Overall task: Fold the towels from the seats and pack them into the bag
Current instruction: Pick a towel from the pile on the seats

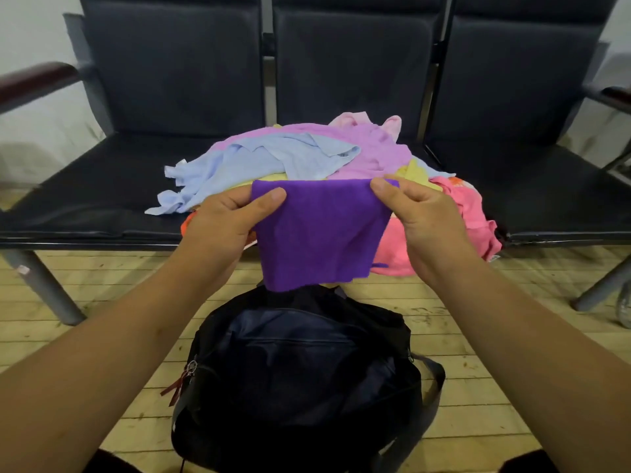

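A folded purple towel (317,230) hangs in the air in front of the middle seat (102,186). My left hand (225,223) pinches its top left corner and my right hand (420,216) pinches its top right corner. Behind it, a pile of loose towels covers the middle seat: a light blue one (246,165), a lilac one (372,148), a pink one (467,213) and a yellow one (416,172). A dark bag (300,373) stands on the floor right below the purple towel, its top partly hidden by the towel's lower edge.
A row of three dark padded seats runs across the view, with a wooden armrest (37,76) at the left end and another (618,95) at the right. Metal legs (51,288) stand on the pale wooden floor (495,353) either side of the bag.
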Tool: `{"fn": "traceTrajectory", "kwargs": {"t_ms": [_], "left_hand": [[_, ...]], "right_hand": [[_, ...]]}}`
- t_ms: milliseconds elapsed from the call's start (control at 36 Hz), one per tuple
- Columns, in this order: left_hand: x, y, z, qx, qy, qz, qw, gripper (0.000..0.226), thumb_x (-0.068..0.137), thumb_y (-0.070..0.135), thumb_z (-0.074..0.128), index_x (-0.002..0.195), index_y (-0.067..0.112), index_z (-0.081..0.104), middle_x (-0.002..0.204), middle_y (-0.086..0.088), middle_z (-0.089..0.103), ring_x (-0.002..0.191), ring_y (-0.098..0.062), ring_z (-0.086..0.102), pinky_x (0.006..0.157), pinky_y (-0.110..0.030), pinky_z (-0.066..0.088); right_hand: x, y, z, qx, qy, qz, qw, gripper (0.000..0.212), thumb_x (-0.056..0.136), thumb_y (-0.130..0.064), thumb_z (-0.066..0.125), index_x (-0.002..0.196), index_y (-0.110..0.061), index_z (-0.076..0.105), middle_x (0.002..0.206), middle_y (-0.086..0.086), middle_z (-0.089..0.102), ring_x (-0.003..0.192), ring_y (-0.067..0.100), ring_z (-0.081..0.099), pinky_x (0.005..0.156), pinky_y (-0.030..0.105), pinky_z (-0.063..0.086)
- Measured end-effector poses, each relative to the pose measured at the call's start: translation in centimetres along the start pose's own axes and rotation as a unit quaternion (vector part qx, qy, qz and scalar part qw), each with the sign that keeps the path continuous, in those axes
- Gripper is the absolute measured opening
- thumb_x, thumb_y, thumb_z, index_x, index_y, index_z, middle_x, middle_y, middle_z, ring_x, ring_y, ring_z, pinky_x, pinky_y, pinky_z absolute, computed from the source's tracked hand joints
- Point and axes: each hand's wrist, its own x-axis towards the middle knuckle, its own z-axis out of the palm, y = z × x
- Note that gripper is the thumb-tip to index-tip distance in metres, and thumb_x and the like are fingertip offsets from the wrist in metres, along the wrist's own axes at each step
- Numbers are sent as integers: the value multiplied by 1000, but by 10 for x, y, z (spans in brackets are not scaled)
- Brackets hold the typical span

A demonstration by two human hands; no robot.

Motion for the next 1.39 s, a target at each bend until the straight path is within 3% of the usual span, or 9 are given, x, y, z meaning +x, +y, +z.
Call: {"fn": "traceTrajectory", "kwargs": {"t_ms": [222, 444, 583, 694, 861, 944, 1139, 1306, 1389], "left_hand": [[-2, 1, 8, -60, 29, 12, 998, 29, 77, 39, 65, 102, 25, 72, 97, 8, 77, 89, -9, 73, 71, -27, 58], [-2, -5, 11, -103, 38, -48, 993, 33, 98, 39, 56, 128, 27, 63, 119, 6, 72, 107, -16, 70, 84, -37, 57], [-4, -23, 4, -104, -5, -111, 988, 31, 97, 21, 58, 128, 26, 61, 111, 0, 75, 93, -19, 74, 70, -32, 61], [0, -47, -9, -112, -3, -129, 985, 33, 96, 3, 55, 120, 26, 61, 104, 2, 76, 86, -15, 74, 73, -31, 62], [4, -128, -42, -86, -3, -209, 974, 44, 93, -6, 54, 125, 24, 60, 118, -3, 72, 91, -15, 72, 82, -35, 59], [3, -183, -52, -59, 12, -278, 959, 49, 94, -6, 54, 129, 27, 57, 113, -1, 72, 88, -17, 72, 73, -37, 61], [-5, -301, -68, 79, -9, -369, 926, 61, 94, 13, 62, 144, 40, 41, 141, -1, 48, 123, -31, 51, 99, -52, 50], [9, -357, -79, 235, -7, -314, 920, 51, 97, 13, 58, 144, 28, 45, 142, -8, 51, 128, -31, 50, 111, -43, 40], [23, -379, -90, 304, -12, -297, 905, 54, 100, 19, 55, 150, 25, 35, 150, -9, 43, 135, -31, 44, 113, -40, 33]], "right_hand": [[-6, -7, 4, 79, -25, 50, 995, 20, 90, -30, 71, 84, -12, 76, 77, 3, 68, 74, 21, 60, 70, 38, 49], [-7, -1, 10, 162, -145, 272, 937, 68, 89, -77, 32, 131, -31, 61, 117, 3, 74, 105, 27, 72, 94, 52, 55], [-13, 28, 21, 167, -174, 286, 927, 41, 92, -31, 66, 129, -13, 65, 121, 12, 72, 106, 28, 71, 86, 47, 60], [-10, 60, 32, 176, -159, 301, 924, 25, 93, -5, 64, 118, -3, 66, 112, 17, 73, 91, 27, 73, 81, 41, 61], [-17, 143, 59, 68, -94, 336, 935, 18, 92, 4, 62, 106, -4, 70, 86, 9, 75, 69, 19, 73, 64, 35, 62], [-31, 195, 65, 23, -59, 370, 927, 13, 90, 5, 65, 96, -6, 70, 83, 13, 74, 74, 27, 71, 79, 44, 60], [-60, 305, 68, -69, -13, 427, 902, 21, 85, 3, 73, 73, -14, 67, 83, 15, 70, 86, 31, 65, 93, 55, 54], [-53, 368, 83, -89, -49, 468, 878, 9, 91, 0, 67, 93, -9, 70, 97, 15, 74, 82, 28, 71, 67, 32, 60], [-44, 394, 98, -104, -66, 463, 877, 17, 87, 1, 69, 104, -2, 68, 106, 21, 72, 95, 35, 71, 85, 44, 60]]}}
